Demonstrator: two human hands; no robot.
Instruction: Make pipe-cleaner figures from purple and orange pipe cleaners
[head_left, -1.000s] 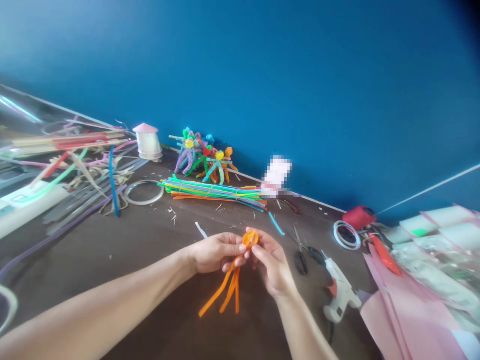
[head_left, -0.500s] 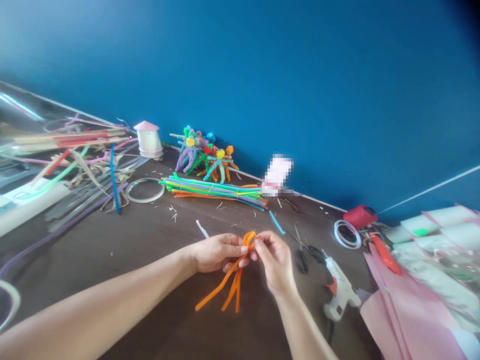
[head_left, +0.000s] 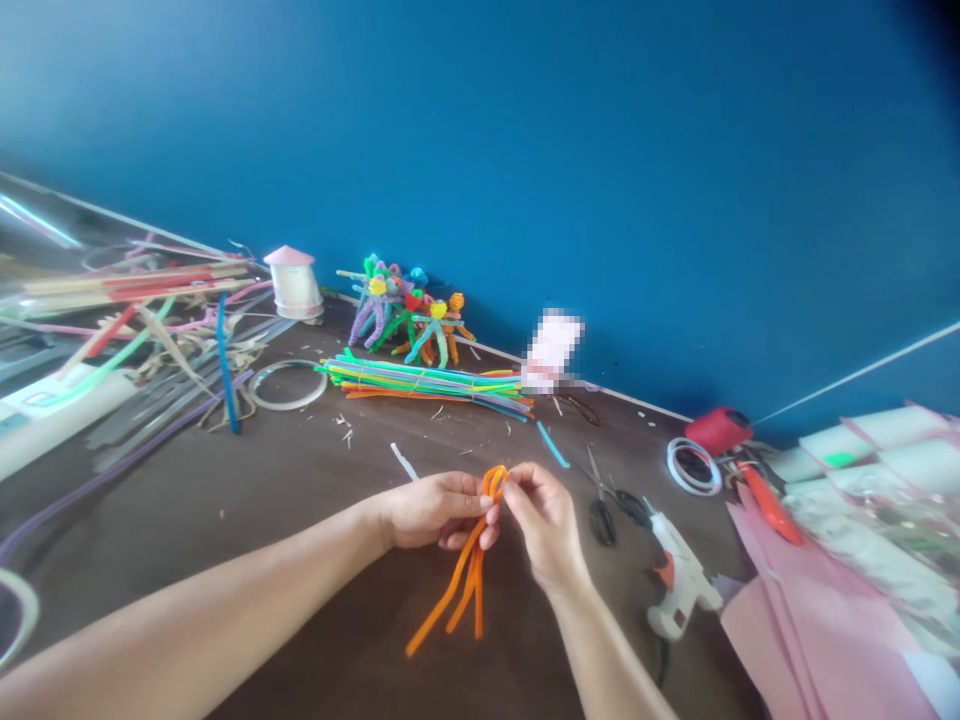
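The left hand (head_left: 452, 512) was narrow, and it held the orange stems (head_left: 459, 585) between its thumb and its fingers. The stems were bent into a small loop above this grip, and their loose ends hung down below the left hand, spread a little apart. The right hand (head_left: 546, 522) was also narrow. Its thumb and forefinger were closed together at the right side of the loop; how firmly they pinched it, I cannot tell.

Just beyond the left hand, a white strip (head_left: 403, 462) lay on the dark table (head_left: 337, 620). Farther beyond the two hands there was a bundle (head_left: 427, 382) of many-coloured stems, tied and lying flat. Behind this bundle, the small figures (head_left: 439, 330) stood in a group near the blue wall (head_left: 480, 150). To the left of them was a white cup (head_left: 295, 290) with a pink pointed top, and nearer to the left hand lay a clear ring (head_left: 289, 406).

Beyond the right hand there was a short blue piece (head_left: 553, 445). To the right of this hand were the scissors (head_left: 602, 522), with open blades, and then the glue gun (head_left: 682, 580). The pink sheets (head_left: 817, 620) lay farther to the right.
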